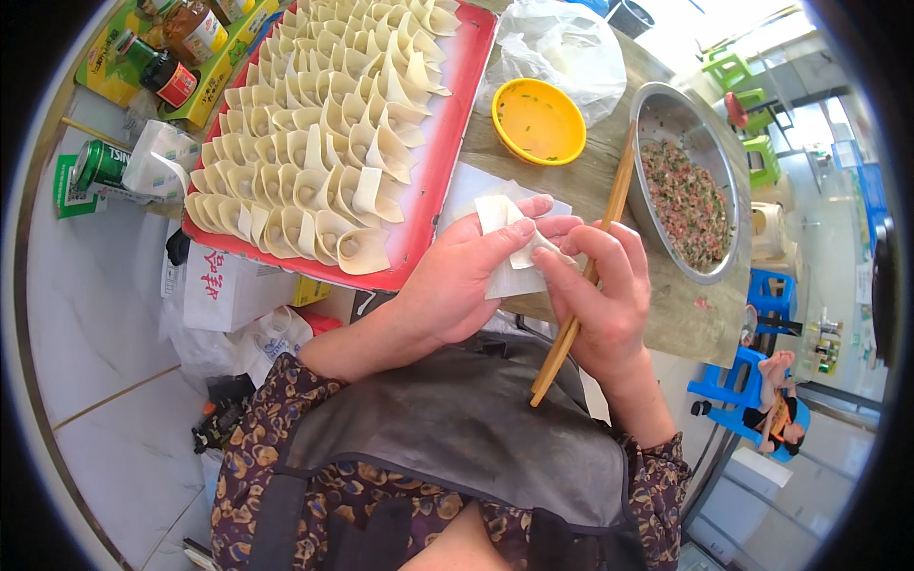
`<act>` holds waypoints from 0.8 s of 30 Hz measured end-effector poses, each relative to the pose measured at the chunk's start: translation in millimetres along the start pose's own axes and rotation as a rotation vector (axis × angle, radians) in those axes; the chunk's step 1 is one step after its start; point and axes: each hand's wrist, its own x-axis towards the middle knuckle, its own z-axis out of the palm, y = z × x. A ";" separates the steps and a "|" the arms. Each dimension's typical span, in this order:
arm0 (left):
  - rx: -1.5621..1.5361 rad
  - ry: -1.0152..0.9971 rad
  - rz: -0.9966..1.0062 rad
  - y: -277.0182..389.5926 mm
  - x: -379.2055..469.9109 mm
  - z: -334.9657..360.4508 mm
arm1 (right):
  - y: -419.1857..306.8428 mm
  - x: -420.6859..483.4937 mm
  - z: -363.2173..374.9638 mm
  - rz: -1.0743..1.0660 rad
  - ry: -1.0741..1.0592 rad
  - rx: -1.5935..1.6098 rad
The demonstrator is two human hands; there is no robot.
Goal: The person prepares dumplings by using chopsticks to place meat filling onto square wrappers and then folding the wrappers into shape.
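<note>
Between my two hands is a pale dough wrapper [527, 250], partly folded over. My left hand [460, 268] holds it with the thumb pressed on top and the fingers behind. My right hand [607, 285] pinches the wrapper's right corner with thumb and fingertip. Wooden chopsticks [571, 328] are also gripped in that hand, slanting down toward my apron. Beneath the hands lies a stack of flat wrappers [510, 284], mostly covered. To the left, a red-rimmed tray [421, 235] carries rows of folded wontons [307, 153]. Any filling inside the held wrapper is hidden.
A yellow bowl [539, 121] of liquid with green bits stands beyond my hands, beside a clear plastic bag [560, 53]. On the right is a steel bowl [646, 207] of minced filling [682, 203]. Bottles [168, 75] stand far left. A person [778, 421] reclines among blue stools.
</note>
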 end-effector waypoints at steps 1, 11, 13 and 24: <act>-0.002 0.002 -0.010 2.4 -1.1 -1.3 | -1.8 1.1 1.2 -0.002 -0.008 -0.004; -0.030 -0.007 0.006 -1.4 -10.5 -1.5 | -4.4 -6.5 -3.1 0.077 0.018 0.065; -0.015 0.001 0.016 -5.1 -12.3 4.3 | -2.9 -5.1 -5.7 0.131 0.044 0.074; 0.452 -0.123 -0.056 -27.3 -18.1 22.5 | 18.2 -4.7 -23.0 0.136 -0.027 0.408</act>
